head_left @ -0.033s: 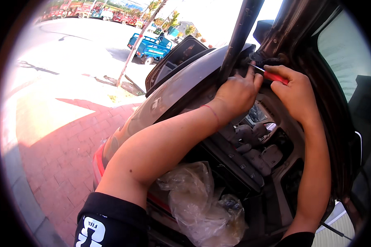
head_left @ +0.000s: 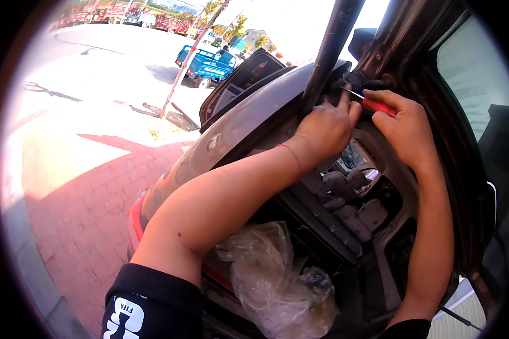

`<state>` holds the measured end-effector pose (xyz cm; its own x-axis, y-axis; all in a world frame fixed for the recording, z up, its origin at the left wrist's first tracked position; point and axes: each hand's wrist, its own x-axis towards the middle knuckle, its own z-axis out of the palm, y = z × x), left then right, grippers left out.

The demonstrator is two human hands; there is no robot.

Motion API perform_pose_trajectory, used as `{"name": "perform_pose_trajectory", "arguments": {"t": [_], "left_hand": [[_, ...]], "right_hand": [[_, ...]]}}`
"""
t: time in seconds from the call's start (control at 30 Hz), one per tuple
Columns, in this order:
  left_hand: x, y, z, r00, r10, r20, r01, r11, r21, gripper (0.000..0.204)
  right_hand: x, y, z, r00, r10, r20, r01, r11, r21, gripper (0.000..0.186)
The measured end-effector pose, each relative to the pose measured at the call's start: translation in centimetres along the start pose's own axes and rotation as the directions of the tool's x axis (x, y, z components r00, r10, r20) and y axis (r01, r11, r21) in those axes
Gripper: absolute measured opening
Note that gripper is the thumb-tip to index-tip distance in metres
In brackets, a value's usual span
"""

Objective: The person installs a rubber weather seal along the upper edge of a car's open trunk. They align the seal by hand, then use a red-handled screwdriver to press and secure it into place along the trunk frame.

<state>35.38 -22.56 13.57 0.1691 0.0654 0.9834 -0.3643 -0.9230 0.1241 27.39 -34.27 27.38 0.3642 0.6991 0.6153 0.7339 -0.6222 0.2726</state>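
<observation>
I see my left hand [head_left: 328,124] raised to the upper corner of a car's open tailgate [head_left: 407,51]; its index finger touches a dark fitting [head_left: 348,79] near the lower end of a black bar [head_left: 331,42], and its other fingers are bent, with whatever they may hold hidden. My right hand [head_left: 401,121], just to the right, grips a red-handled screwdriver [head_left: 379,106], its thin metal shaft pointing left into that fitting beside my left fingertip. Exactly what the tip touches is too small to tell.
Below my arms, a crumpled clear plastic bag [head_left: 277,282] lies in the boot, with grey seats [head_left: 367,214] beyond. The car's rear side [head_left: 215,144] borders red paving [head_left: 79,220]. Further off stand a thin tree trunk [head_left: 178,85], a blue cargo tricycle [head_left: 206,68] and several other vehicles.
</observation>
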Motion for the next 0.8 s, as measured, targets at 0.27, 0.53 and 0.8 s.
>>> {"name": "perform_pose_trajectory", "arguments": {"t": [0.27,0.53,0.8], "left_hand": [[-0.2,0.0,-0.8,0.999,0.029,0.036,-0.03,1.0,0.007,0.045],[-1.9,0.1,-2.2,0.995,0.082,0.058,-0.087,0.991,0.106,0.049],[-1.6,0.2,-1.1,0.992,0.089,0.088,-0.109,0.959,0.263,0.056]], "right_hand": [[0.6,-3.1,1.3,0.999,0.037,-0.003,-0.036,0.964,-0.264,0.036],[1.5,-3.4,2.6,0.997,0.08,0.018,-0.065,0.898,-0.434,0.037],[-1.3,0.2,3.6,0.991,0.099,-0.093,-0.106,0.992,-0.074,0.037]]}}
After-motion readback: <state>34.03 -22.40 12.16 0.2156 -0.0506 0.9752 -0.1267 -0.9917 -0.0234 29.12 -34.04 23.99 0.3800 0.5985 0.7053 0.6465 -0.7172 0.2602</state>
